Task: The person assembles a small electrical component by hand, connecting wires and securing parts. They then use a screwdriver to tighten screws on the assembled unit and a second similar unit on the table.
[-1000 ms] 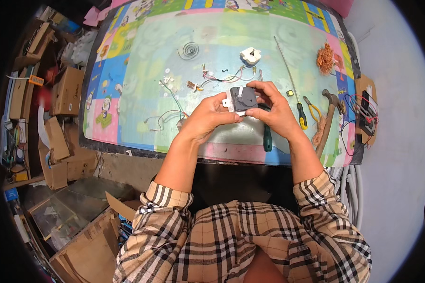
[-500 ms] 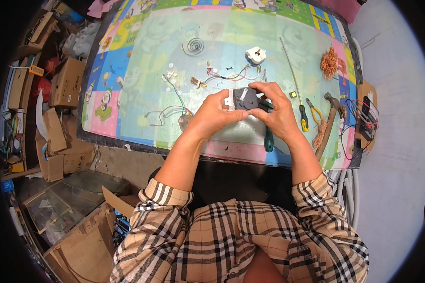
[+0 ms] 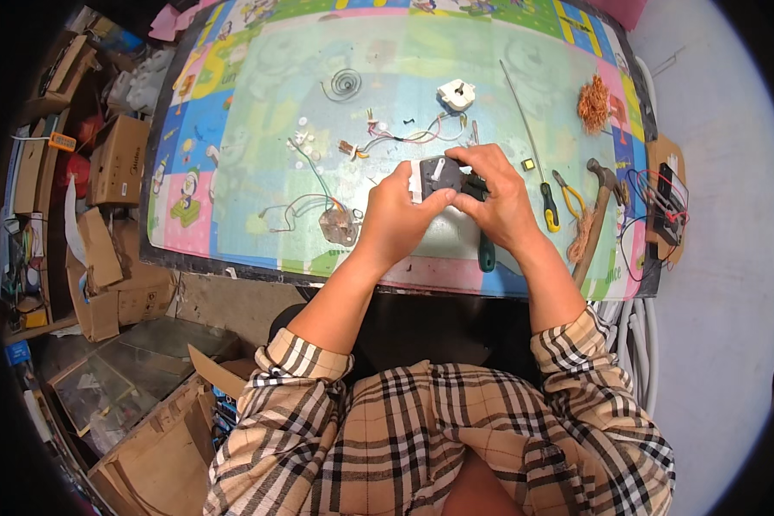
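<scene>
Steep downward fisheye view from head-height

The left hand and right hand hold a dark grey box above the bench, left of a hammer.

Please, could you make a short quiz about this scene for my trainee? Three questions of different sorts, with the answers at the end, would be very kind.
1. True or false: the left hand and the right hand both hold the dark grey box-shaped part.

2. Fill in: in the picture, the spiral metal coil lies to the ____ of the white housing.

3. Which lies nearest to the hammer: (a) the spiral metal coil, (b) the yellow-handled pliers, or (c) the white housing?

Key: 1. True. 2. Left. 3. (b).
</scene>
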Tool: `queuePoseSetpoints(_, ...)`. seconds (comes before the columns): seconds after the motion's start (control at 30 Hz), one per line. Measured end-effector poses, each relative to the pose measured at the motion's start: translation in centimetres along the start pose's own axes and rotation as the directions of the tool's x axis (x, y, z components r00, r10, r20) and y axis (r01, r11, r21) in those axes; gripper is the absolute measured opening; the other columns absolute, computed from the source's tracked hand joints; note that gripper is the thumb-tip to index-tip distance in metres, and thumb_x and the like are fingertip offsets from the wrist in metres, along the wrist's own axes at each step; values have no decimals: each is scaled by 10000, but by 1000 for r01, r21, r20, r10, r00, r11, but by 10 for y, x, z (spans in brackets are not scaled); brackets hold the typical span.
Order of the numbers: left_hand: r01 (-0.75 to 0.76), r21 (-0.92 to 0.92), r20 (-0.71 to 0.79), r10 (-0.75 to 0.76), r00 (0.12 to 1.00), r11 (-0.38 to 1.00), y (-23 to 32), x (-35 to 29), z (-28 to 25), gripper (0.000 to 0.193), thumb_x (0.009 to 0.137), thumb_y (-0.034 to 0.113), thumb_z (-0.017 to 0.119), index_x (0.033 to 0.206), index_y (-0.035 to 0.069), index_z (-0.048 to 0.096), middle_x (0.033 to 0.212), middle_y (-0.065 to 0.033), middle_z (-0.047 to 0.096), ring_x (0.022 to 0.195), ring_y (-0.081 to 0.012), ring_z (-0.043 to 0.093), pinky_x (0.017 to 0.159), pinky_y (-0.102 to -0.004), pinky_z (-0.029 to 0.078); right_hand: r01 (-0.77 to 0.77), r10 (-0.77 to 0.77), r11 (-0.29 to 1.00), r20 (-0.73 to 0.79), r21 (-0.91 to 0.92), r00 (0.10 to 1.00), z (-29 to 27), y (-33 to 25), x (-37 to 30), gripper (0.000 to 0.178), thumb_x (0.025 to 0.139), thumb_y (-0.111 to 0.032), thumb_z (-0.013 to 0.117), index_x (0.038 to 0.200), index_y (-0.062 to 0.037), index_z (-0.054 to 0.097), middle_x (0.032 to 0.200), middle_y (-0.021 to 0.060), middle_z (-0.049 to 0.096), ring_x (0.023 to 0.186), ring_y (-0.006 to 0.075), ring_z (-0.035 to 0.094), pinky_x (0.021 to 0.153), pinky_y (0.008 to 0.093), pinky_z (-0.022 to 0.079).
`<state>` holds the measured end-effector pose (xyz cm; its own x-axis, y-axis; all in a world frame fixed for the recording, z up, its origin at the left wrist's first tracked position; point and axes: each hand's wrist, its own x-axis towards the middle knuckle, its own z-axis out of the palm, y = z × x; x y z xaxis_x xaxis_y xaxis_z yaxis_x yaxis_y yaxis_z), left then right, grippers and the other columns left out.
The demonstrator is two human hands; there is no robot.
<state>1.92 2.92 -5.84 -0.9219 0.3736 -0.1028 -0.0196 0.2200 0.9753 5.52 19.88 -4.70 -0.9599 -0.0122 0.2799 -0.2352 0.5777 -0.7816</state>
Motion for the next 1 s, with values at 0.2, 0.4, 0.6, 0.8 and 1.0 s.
queuePoseSetpoints(0.2,-42,207,-39,52,998,977,23,-7,2,338,761,208,743,874,-38,540,723,-180,649,643,-257,657,562,-336,485,33,-33,999,-46,0,998,2,2,-1,505,676,-36,753,1150,-99,590,990,94,576,863,262,596,738,339,508)
queuePoseSetpoints(0.4,-76,201,-56,89,994,977,20,-8,3,318,744,180,780,855,-12,553,684,-68,600,604,-87,493,544,-279,441,24,-24,1000,-35,-17,999,3,2,-2,530,659,-15,745,1157,-94,580,975,101,576,858,278,598,718,348,507)
queuePoseSetpoints(0.6,-41,206,-74,57,996,978,37,-12,4,302,758,172,765,898,-9,567,721,-85,624,621,-97,531,561,-264,451,83,-90,994,-101,-72,991,4,-1,-3,510,651,-4,735,1131,-63,572,996,109,585,866,292,598,712,354,506)
queuePoseSetpoints(0.8,-223,138,-148,242,959,965,16,-8,10,404,774,146,727,1108,7,549,783,-158,674,684,-251,677,605,-323,515,243,-275,957,-226,-161,934,6,-5,-2,521,661,12,715,1152,-48,554,1036,126,601,891,304,608,730,356,518)
queuePoseSetpoints(1.0,-181,-218,-13,183,983,959,22,-4,0,425,834,0,649,1227,9,487,1083,-72,593,930,-119,578,758,-242,484,12,29,955,-135,296,990,-7,-3,1,464,817,19,575,1271,-47,503,1126,116,500,1063,237,549,864,318,466)
